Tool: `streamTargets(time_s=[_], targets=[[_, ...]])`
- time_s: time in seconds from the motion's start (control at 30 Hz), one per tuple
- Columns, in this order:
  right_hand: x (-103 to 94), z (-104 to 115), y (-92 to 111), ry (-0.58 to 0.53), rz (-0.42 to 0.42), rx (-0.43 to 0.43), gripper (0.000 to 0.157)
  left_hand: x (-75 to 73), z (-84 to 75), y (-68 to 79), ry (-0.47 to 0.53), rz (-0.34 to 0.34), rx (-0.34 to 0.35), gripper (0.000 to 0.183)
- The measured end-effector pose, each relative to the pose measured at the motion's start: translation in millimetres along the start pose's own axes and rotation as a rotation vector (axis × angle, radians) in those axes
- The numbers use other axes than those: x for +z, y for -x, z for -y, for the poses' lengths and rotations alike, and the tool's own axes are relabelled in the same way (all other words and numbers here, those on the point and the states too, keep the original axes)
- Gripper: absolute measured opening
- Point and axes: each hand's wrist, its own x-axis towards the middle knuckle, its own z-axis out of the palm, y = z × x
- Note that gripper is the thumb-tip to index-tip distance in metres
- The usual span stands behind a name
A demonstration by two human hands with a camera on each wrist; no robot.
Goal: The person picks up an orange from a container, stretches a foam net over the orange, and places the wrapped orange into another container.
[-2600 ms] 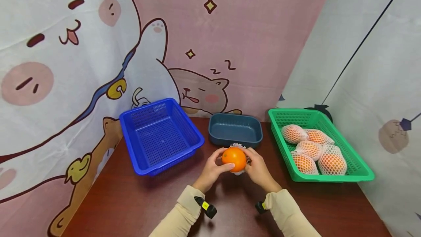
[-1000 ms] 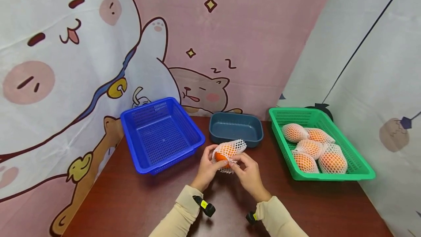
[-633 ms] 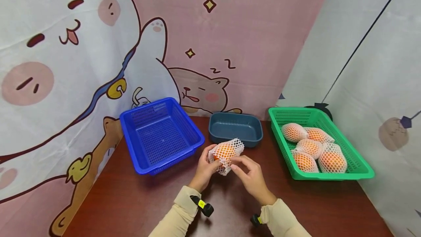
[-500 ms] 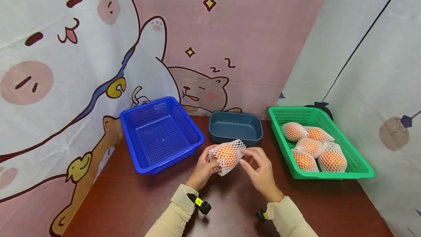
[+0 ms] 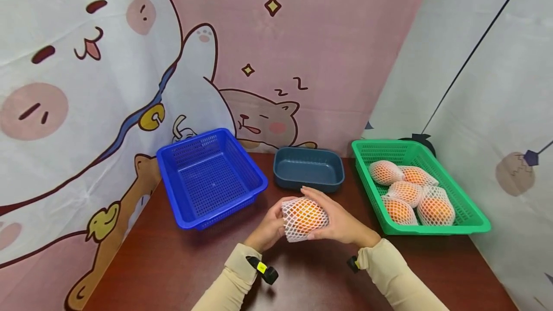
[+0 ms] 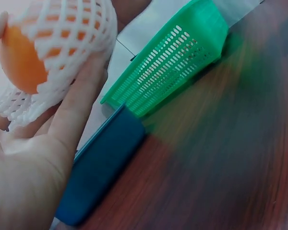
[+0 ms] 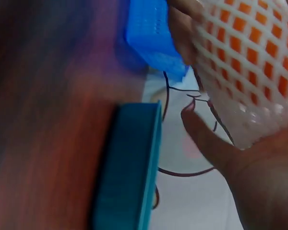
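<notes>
An orange in a white foam net (image 5: 305,217) is held up between both hands over the table. My left hand (image 5: 269,228) grips it from the left; the left wrist view shows a bare patch of orange (image 6: 21,60) at the net's open end. From the right, my right hand (image 5: 334,217) cups the netted fruit, fingers over its top and thumb low at its front. In the right wrist view the net (image 7: 249,57) covers the fruit, its end against the palm, while one finger (image 7: 209,139) stands out apart from it.
A blue basket (image 5: 216,222) stands at the left with nothing in it. Behind the hands is a small dark teal bin (image 5: 308,184). The green basket (image 5: 436,230) on the right holds several netted oranges (image 5: 405,193). A printed cloth (image 5: 328,61) hangs behind the brown table (image 5: 173,263).
The bare orange has gone into the foam net, pulled over it by the right hand. Since half a second ago the right hand has gone from the net's edge to cupping the fruit's right side.
</notes>
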Motion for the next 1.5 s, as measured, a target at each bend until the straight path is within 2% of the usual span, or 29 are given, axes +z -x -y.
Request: streamTargets(time_s=[0.17,0.33,0.43,0.6,0.7,0.83,0.9,1.03,1.13,1.27,1.37,1.5], targets=[[11.3,-6.8,1.0,-0.054,-0.089,-0.036,0.09,1.7,0.6,1.2,-0.009,-0.023,-0.007,0.058],[19.7,-14.0,4.2,-0.112,-0.171,0.018,0.085,2.0,-4.3,1.8,-0.048,-0.072,-0.033,0.051],[24.3,-18.9,6.0,-0.122,-0.211,0.05,0.087,2.5,-7.8,2.0,-0.073,-0.097,-0.019,0.046],[32.1,-24.7,5.6,-0.151,-0.237,0.043,0.099,4.8,-8.9,3.8,-0.237,-0.104,0.046,0.045],[36.3,-24.9,4.8,-0.156,-0.242,0.042,0.103,5.6,-6.0,4.3,-0.332,-0.101,0.09,0.053],[40.7,-22.8,5.9,-0.113,-0.261,0.081,0.096,5.3,-3.8,4.6,-0.396,-0.116,0.116,0.057],[42.6,-20.9,7.0,-0.078,-0.276,0.084,0.09,7.4,-8.1,6.1,-0.426,-0.118,0.111,0.056],[39.5,-0.2,8.6,-0.057,-0.289,0.096,0.082,17.2,-25.2,12.3,-0.561,-0.118,0.106,0.054],[36.9,13.5,9.0,-0.068,-0.296,0.079,0.08,12.4,-23.0,12.5,-0.665,-0.121,0.125,0.055],[44.7,-5.8,12.1,-0.068,-0.312,0.08,0.083,-4.0,-16.4,9.7,-0.758,-0.116,0.161,0.055],[49.1,-24.4,15.4,-0.063,-0.31,0.111,0.087,-7.4,-30.5,11.1,-0.888,-0.105,0.191,0.053],[45.3,-31.2,19.6,-0.06,-0.305,0.113,0.087,-11.2,-55.4,13.3,-1.166,-0.119,0.235,0.049]])
